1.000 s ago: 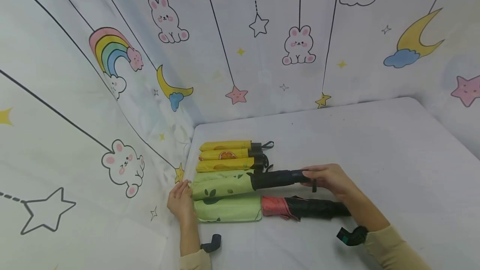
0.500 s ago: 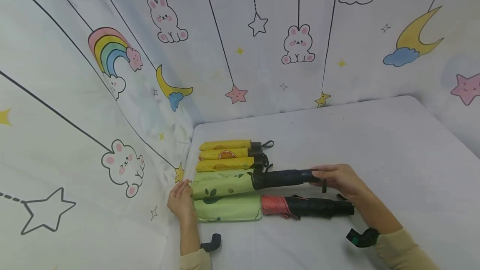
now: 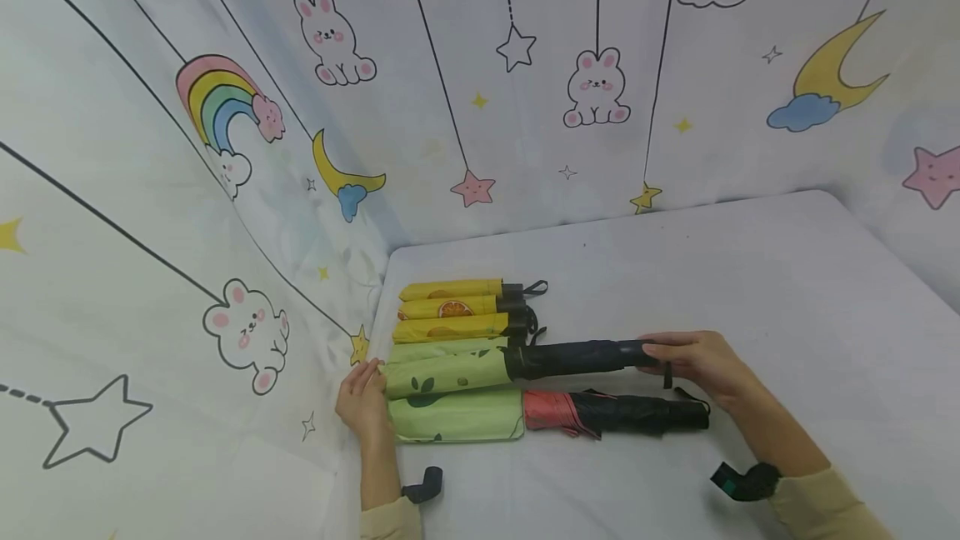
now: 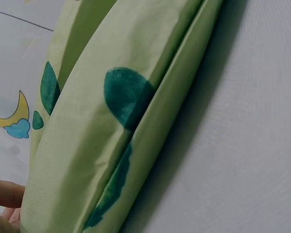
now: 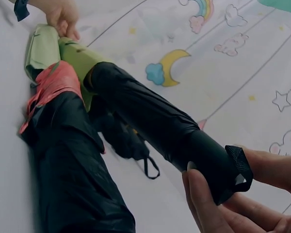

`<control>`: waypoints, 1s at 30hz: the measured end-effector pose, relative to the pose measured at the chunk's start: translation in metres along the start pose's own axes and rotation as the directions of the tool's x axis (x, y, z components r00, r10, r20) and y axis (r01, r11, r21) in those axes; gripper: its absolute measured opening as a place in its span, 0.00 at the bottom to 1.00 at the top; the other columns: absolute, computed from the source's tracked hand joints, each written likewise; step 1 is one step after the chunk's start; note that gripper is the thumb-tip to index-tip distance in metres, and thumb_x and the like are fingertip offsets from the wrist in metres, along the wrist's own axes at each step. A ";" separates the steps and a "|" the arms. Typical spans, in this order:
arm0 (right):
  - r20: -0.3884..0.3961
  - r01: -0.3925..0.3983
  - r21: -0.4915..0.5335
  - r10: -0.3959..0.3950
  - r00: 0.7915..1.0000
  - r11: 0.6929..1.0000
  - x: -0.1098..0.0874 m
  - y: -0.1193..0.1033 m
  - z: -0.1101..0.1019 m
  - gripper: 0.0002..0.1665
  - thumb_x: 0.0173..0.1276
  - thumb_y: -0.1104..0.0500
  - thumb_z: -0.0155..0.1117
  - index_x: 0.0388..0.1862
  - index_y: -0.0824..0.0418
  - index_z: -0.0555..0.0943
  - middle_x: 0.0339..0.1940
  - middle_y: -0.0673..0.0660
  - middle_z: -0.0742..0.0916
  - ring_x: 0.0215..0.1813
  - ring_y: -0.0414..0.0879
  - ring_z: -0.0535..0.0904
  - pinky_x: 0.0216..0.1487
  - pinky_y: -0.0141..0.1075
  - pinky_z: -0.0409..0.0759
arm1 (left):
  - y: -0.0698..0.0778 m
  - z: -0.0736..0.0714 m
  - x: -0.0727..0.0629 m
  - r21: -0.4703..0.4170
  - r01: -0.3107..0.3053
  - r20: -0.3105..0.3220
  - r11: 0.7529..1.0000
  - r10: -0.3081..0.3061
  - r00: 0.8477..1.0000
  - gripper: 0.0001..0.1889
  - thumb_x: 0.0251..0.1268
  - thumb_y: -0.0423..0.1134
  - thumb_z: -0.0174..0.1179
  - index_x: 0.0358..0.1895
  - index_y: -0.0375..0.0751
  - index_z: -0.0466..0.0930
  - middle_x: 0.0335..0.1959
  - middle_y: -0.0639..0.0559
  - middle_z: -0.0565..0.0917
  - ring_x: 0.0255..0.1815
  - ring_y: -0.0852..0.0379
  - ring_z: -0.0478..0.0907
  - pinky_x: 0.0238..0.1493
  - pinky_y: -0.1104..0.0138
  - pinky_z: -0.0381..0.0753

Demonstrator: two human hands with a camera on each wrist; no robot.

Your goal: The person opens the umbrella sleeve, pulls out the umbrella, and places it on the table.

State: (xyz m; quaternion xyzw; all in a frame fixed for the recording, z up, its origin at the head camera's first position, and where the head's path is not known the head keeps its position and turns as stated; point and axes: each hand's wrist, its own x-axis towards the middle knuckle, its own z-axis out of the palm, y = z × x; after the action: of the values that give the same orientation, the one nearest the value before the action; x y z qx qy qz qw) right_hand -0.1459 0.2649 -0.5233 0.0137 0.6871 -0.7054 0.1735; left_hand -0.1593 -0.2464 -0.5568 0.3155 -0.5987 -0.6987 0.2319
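Note:
My right hand (image 3: 697,365) pinches the handle end of a folded black umbrella (image 3: 577,359), thumb and fingers around it beside its wrist strap (image 5: 242,165). The umbrella's other end is hidden inside a light green sleeve (image 3: 450,373) printed with dark leaves. At the sleeve's far left end, my left hand (image 3: 363,402) pinches the fabric. In the left wrist view only a bit of that hand's fingers (image 4: 7,193) shows beside the green cloth. Just in front lie a second green sleeve (image 3: 457,421) and a folded red and black umbrella (image 3: 637,413), in line with it.
Behind the held umbrella lie several yellow folded umbrellas (image 3: 450,309) with black handles and straps, side by side. More green fabric (image 3: 442,348) lies between them and the held sleeve. White cloth walls (image 3: 525,107) with cartoon prints border the white table (image 3: 712,273) at left and back.
My right hand has moved to the right with the black umbrella, and more of its length shows outside the green sleeve. The left hand keeps its place at the sleeve's end.

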 end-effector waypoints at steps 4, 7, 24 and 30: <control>-0.008 -0.007 -0.015 0.007 1.000 1.000 -0.004 0.000 -0.005 0.31 0.73 0.57 0.71 0.66 0.76 0.78 0.57 0.56 0.89 0.53 0.53 0.90 0.54 0.31 0.84 | 0.000 0.000 0.000 0.005 -0.006 0.001 1.000 0.006 1.000 0.25 0.66 0.18 0.59 0.66 0.28 0.74 0.60 0.36 0.85 0.62 0.48 0.84 0.56 0.73 0.84; -0.009 -0.019 -0.015 0.019 1.000 1.000 -0.007 0.002 -0.009 0.29 0.74 0.57 0.70 0.66 0.74 0.79 0.57 0.55 0.89 0.54 0.52 0.90 0.54 0.30 0.83 | 0.000 0.000 0.000 0.009 -0.009 0.004 1.000 0.009 1.000 0.25 0.66 0.18 0.59 0.67 0.28 0.74 0.60 0.36 0.85 0.62 0.48 0.84 0.56 0.73 0.83; 0.008 -0.019 0.004 0.019 1.000 1.000 -0.022 0.012 -0.033 0.22 0.77 0.61 0.66 0.65 0.69 0.82 0.54 0.48 0.90 0.53 0.50 0.90 0.54 0.33 0.86 | 0.000 -0.002 -0.001 0.013 0.002 0.009 1.000 -0.002 1.000 0.26 0.66 0.18 0.59 0.68 0.27 0.72 0.62 0.35 0.84 0.62 0.47 0.83 0.58 0.72 0.82; -0.002 -0.030 0.005 0.030 1.000 1.000 -0.026 0.017 -0.040 0.21 0.77 0.61 0.66 0.65 0.68 0.82 0.53 0.46 0.90 0.53 0.49 0.90 0.54 0.31 0.85 | -0.001 -0.004 0.000 0.035 0.003 0.013 0.999 -0.004 1.000 0.26 0.67 0.19 0.59 0.68 0.29 0.72 0.61 0.37 0.84 0.62 0.49 0.83 0.58 0.73 0.83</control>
State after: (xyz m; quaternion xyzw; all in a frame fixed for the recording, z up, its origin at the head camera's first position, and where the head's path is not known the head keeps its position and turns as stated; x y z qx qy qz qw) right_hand -0.1259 0.3100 -0.5357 0.0252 0.6854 -0.7043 0.1834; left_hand -0.1564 -0.2485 -0.5578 0.3158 -0.6118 -0.6906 0.2213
